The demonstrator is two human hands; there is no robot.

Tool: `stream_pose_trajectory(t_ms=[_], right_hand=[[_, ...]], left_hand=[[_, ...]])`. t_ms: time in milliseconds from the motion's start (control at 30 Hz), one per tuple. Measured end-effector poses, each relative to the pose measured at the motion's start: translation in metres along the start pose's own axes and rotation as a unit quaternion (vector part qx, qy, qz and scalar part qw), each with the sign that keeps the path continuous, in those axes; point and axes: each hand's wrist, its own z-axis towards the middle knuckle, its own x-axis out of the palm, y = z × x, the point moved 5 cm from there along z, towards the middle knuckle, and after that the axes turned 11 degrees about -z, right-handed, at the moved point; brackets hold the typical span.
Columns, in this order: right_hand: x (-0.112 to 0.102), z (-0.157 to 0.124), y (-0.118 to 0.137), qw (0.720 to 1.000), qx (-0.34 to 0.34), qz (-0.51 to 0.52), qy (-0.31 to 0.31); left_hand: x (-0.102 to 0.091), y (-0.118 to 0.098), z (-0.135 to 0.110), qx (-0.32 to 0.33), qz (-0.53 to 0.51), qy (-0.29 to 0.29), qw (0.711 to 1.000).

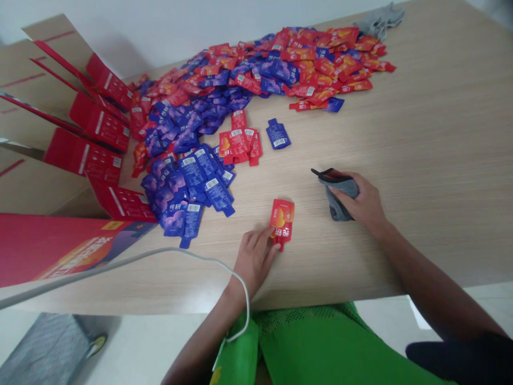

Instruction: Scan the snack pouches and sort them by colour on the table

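Observation:
My left hand (256, 255) has its thumb and fingertips closed on the left and lower edge of a red pouch (282, 218) with orange fruit print, which lies on the table. In my right hand (364, 202) is a bunched grey cloth (340, 200) with a dark edge, held just above or on the tabletop to the right of the pouch. Beyond the pouch, a single blue pouch (278, 135) lies back side up. A small group of red pouches (239, 140) rests to its left. Several blue pouches (196, 174) overlap further left.
A long heap of red and blue pouches (240, 75) runs along the wall. Open red cartons (100, 125) stand at the left. Another grey cloth (380, 21) lies at the back right. A pale cable (176, 250) crosses above my left forearm. The wooden table's (433, 160) front edge is near me.

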Motion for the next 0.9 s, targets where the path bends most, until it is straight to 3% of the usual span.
stream_pose_trajectory(t_ms=[100, 200, 367, 500, 567, 633, 733, 900], right_hand=[[0.001, 0.001, -0.001, 1.000, -0.004, -0.003, 0.005], [-0.001, 0.003, 0.007, 0.999, -0.029, -0.015, 0.004], [0.001, 0.000, 0.067, 0.988, -0.150, -0.027, 0.032], [0.034, -0.035, 0.127, 0.934, -0.332, -0.038, 0.124], [0.055, -0.055, 0.141, 0.894, -0.406, -0.065, 0.178], [0.072, -0.065, 0.142, 0.872, -0.434, -0.091, 0.208], [0.083, -0.051, 0.136, 0.874, -0.428, -0.108, 0.203], [0.086, 0.012, 0.128, 0.887, -0.401, -0.157, 0.164]], left_hand=[[0.000, -0.006, -0.014, 0.016, 0.114, -0.001, 0.993], [0.006, -0.012, -0.029, 0.059, 0.135, -0.018, 0.989], [0.019, -0.021, -0.043, 0.176, 0.078, 0.001, 0.981], [0.022, -0.019, -0.045, 0.195, 0.054, 0.003, 0.979], [0.023, -0.018, -0.046, 0.193, 0.059, 0.011, 0.979], [0.024, -0.016, -0.048, 0.193, 0.068, 0.020, 0.979], [0.025, -0.015, -0.049, 0.209, 0.077, 0.017, 0.975], [0.026, -0.014, -0.049, 0.226, 0.088, 0.005, 0.970]])
